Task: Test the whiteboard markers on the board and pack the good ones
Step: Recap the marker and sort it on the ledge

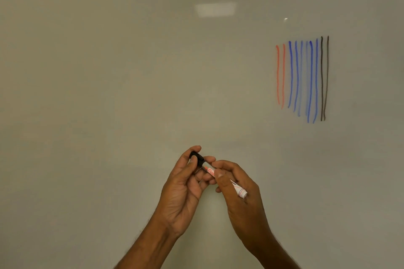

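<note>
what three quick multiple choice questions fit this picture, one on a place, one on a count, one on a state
1. Where on the board are the drawn lines?
A lower left
B upper right
C dead centre

2. How many black lines are there?
A two
B five
C none

3. How is the marker held?
A in both hands
B in the left hand alone
C lying loose, unheld

Answers:
1 B, the lines stand above and to the right of the hands.
2 A, two black lines close the right end of the set.
3 A, the left hand grips the black cap end and the right hand holds the barrel.
</note>
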Demonstrator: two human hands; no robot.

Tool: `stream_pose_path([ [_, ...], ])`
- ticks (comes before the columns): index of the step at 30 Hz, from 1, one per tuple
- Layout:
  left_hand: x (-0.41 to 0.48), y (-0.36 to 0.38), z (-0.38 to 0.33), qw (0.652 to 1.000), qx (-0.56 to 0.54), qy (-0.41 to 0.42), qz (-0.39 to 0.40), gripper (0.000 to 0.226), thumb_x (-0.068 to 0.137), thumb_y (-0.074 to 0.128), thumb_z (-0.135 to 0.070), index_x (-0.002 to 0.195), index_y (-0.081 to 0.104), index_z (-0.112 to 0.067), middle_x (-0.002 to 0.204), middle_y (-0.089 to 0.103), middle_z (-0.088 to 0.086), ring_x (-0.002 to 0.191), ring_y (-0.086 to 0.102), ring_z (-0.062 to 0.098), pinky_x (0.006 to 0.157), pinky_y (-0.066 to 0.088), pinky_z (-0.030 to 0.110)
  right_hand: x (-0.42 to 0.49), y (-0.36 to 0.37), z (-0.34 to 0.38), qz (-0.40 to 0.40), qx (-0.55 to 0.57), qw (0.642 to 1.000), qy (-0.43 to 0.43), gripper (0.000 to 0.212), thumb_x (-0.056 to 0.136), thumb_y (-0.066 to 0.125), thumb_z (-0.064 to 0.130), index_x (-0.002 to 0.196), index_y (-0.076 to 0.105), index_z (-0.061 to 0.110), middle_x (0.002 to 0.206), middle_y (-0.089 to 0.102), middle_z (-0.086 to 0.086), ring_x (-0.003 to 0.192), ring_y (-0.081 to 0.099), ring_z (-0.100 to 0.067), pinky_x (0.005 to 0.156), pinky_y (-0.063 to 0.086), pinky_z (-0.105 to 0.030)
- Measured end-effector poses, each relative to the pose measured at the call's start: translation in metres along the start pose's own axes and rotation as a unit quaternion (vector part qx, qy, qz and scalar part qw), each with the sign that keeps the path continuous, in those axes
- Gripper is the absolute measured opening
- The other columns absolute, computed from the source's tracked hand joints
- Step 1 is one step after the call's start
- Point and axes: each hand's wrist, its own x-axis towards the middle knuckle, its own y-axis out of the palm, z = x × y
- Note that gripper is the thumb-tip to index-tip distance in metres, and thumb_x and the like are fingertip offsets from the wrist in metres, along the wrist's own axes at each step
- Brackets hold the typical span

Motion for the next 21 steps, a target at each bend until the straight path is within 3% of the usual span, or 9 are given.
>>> stream_pose_path([
  [4, -0.013, -0.036, 0.005, 0.999, 0.037, 0.002, -0.032, 0.029, 0.105, 0.043, -0.012, 0.129, 0.058, -0.007, 0.116, 0.069, 0.028, 0.104, 0.072, 0.035, 0.083, 0.062, 0.041, -0.016, 0.002, -0.03, -0.02, -0.032, 0.999, 0.037, 0.007, 0.089, 0.071, 0.017, 0.096, 0.072, 0.019, 0.082, 0.075, 0.002, 0.073, 0.069, -0.011, 0.063, 0.052, -0.017],
  [8, -0.029, -0.08, 0.02, 0.989, 0.127, -0.002, -0.075, 0.028, 0.106, 0.041, -0.015, 0.128, 0.057, -0.008, 0.12, 0.07, 0.026, 0.112, 0.069, 0.039, 0.096, 0.057, 0.045, -0.038, 0.003, -0.071, 0.048, -0.165, 0.985, 0.014, 0.009, 0.093, 0.07, 0.022, 0.097, 0.071, 0.03, 0.078, 0.068, 0.007, 0.067, 0.06, -0.012, 0.058, 0.048, -0.022],
  [10, -0.04, -0.105, 0.03, 0.98, 0.175, -0.018, -0.098, 0.027, 0.108, 0.04, -0.015, 0.127, 0.057, -0.008, 0.119, 0.071, 0.023, 0.114, 0.068, 0.038, 0.101, 0.053, 0.048, -0.051, 0.005, -0.096, 0.072, -0.234, 0.969, 0.017, 0.005, 0.096, 0.066, 0.027, 0.096, 0.068, 0.032, 0.076, 0.064, 0.008, 0.067, 0.057, -0.014, 0.058, 0.046, -0.025],
  [15, -0.07, -0.167, 0.055, 0.956, 0.246, -0.067, -0.144, 0.024, 0.107, 0.047, -0.014, 0.126, 0.06, -0.009, 0.118, 0.074, 0.015, 0.116, 0.068, 0.033, 0.101, 0.054, 0.044, -0.086, 0.02, -0.158, 0.117, -0.325, 0.936, 0.069, 0.005, 0.098, 0.06, 0.035, 0.099, 0.065, 0.035, 0.079, 0.059, 0.018, 0.078, 0.056, -0.008, 0.066, 0.039, -0.017],
  [18, -0.09, -0.206, 0.068, 0.929, 0.312, -0.073, -0.185, 0.025, 0.104, 0.053, -0.013, 0.126, 0.064, -0.015, 0.114, 0.077, 0.005, 0.11, 0.072, 0.022, 0.096, 0.056, 0.039, -0.108, 0.03, -0.19, 0.135, -0.346, 0.924, 0.09, 0.007, 0.098, 0.058, 0.033, 0.101, 0.065, 0.034, 0.083, 0.06, 0.019, 0.083, 0.055, -0.004, 0.069, 0.038, -0.01],
  [21, -0.114, -0.254, 0.086, 0.876, 0.412, -0.067, -0.242, 0.022, 0.105, 0.053, -0.018, 0.121, 0.066, -0.023, 0.108, 0.077, -0.004, 0.103, 0.072, 0.011, 0.098, 0.056, 0.035, -0.125, 0.041, -0.219, 0.141, -0.367, 0.913, 0.109, 0.01, 0.098, 0.06, 0.031, 0.105, 0.067, 0.03, 0.088, 0.061, 0.018, 0.083, 0.056, -0.003, 0.07, 0.038, -0.005],
])
